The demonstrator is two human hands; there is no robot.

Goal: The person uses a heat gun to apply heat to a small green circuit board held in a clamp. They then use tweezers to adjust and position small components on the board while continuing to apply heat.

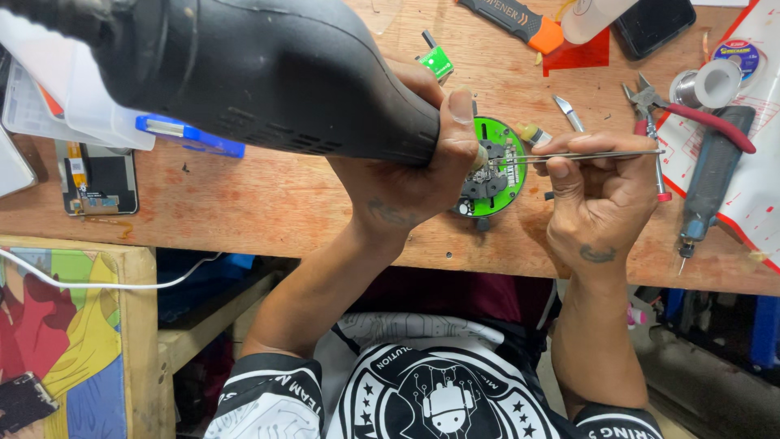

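Black and bulky, the hot-air tool [268, 73] sits in the left hand [414, 175], whose grip is wrapped tight round its narrow front end, nozzle down over the round green circuit board [505, 167] at centre frame. The right hand [601, 195] pinches thin metal tweezers [585, 155], fingers fully shut on them, tips reaching onto the board. The board lies on the wooden table [268, 203]. Right of the hands lie red-handled pliers [691, 114]; at upper left, a blue pen [188, 134].
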